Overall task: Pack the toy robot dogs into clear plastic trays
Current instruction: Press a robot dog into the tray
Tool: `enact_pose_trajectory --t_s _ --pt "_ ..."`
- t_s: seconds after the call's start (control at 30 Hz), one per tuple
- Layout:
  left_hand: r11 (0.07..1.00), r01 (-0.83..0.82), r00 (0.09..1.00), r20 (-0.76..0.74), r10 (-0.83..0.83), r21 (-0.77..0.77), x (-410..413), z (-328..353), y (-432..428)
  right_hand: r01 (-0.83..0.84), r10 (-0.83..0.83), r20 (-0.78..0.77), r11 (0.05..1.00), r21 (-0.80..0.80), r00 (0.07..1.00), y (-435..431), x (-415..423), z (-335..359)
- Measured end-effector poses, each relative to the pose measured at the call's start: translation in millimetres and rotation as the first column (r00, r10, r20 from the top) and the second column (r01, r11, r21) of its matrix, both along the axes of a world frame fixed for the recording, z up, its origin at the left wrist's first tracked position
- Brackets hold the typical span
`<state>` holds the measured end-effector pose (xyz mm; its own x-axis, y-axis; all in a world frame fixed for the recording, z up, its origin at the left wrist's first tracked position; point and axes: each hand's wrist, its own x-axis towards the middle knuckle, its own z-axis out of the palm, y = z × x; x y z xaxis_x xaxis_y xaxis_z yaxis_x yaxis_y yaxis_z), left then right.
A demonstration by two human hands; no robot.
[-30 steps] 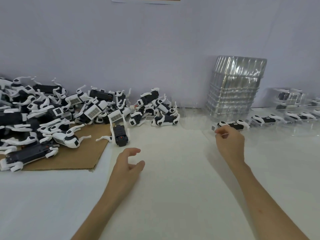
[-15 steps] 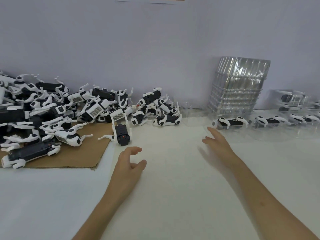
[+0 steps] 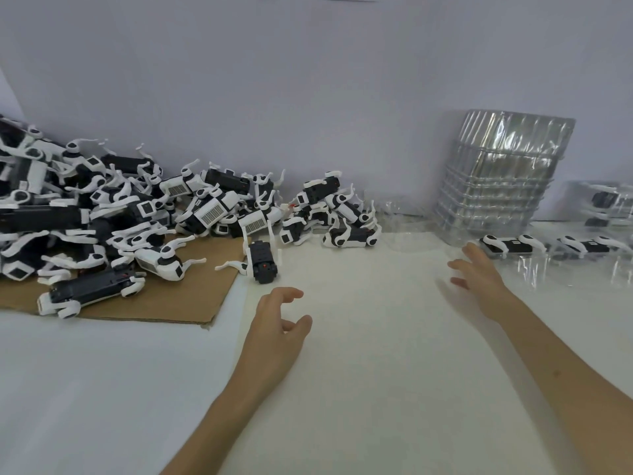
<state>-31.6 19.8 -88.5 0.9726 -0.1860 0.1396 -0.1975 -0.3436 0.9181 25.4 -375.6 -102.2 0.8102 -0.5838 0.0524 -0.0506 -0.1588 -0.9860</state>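
Over the counter (image 3: 376,354): left hand (image 3: 274,323), fingers loosely curled, empty; right hand (image 3: 479,279), fingers spread, released. Just past the left hand, 1 toy robot dog (image 3: 262,262). Farther, heap of dogs (image 3: 137,214) on cardboard (image 3: 178,303); at right, 2 dogs (image 3: 512,244) in clear tray (image 3: 548,272), beside stacked trays (image 3: 496,180).

1. No words, brand names or numbers can be read.
2. Striped barcode-like labels (image 3: 212,214) sit on several toy robot dogs (image 3: 228,199) in the pile; any print on them is too small to make out.

A packing station in a small toy workshop: heaped toy robot dogs (image 3: 113,217) (barcoded), stacked clear plastic trays (image 3: 496,180), white table (image 3: 359,389).
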Motion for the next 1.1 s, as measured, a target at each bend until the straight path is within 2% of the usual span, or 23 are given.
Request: enact_pose_trajectory --t_s 0.27,0.43,0.63,0.73,0.83,0.93,1.0,1.1 --pt "1.000 0.007 1.000 -0.004 -0.007 0.022 -1.6 -1.5 -1.3 0.062 -0.062 -0.016 0.997 0.035 0.998 -46.7 -19.1 9.5" --pt "1.000 0.005 1.000 -0.006 -0.005 0.031 -2.3 -0.9 -1.3 0.144 -0.140 -0.082 0.988 0.053 0.987 -74.7 -26.1 20.1" --pt "0.999 0.003 1.000 -0.007 -0.002 0.038 -3.2 0.3 -0.9 0.298 -0.290 -0.071 0.943 0.150 0.954 -105.1 -30.7 26.8" --pt "0.999 0.002 1.000 -0.004 -0.002 0.044 -3.5 0.3 -1.5 0.322 -0.311 -0.097 0.936 0.141 0.946 -106.3 -32.4 28.6" --pt "0.999 0.002 1.000 -0.002 -0.002 0.051 -3.8 0.0 -2.4 0.334 -0.333 -0.077 0.943 0.000 0.940 -91.3 -25.9 26.8" --pt "0.998 0.007 1.000 0.001 -0.007 0.069 -4.8 -0.7 -3.6 0.241 -0.251 -0.011 0.940 -0.239 0.968 -60.8 -13.8 28.1" --pt "0.997 0.010 1.000 -0.001 -0.010 0.077 -5.2 -0.9 -3.9 0.143 -0.163 -0.014 0.902 -0.407 0.987 -38.2 -2.6 30.5" --pt "0.997 0.009 1.000 0.000 -0.009 0.076 -4.7 -0.5 -3.8 -0.030 -0.030 -0.086 0.785 -0.619 0.996 -6.9 16.0 36.6"
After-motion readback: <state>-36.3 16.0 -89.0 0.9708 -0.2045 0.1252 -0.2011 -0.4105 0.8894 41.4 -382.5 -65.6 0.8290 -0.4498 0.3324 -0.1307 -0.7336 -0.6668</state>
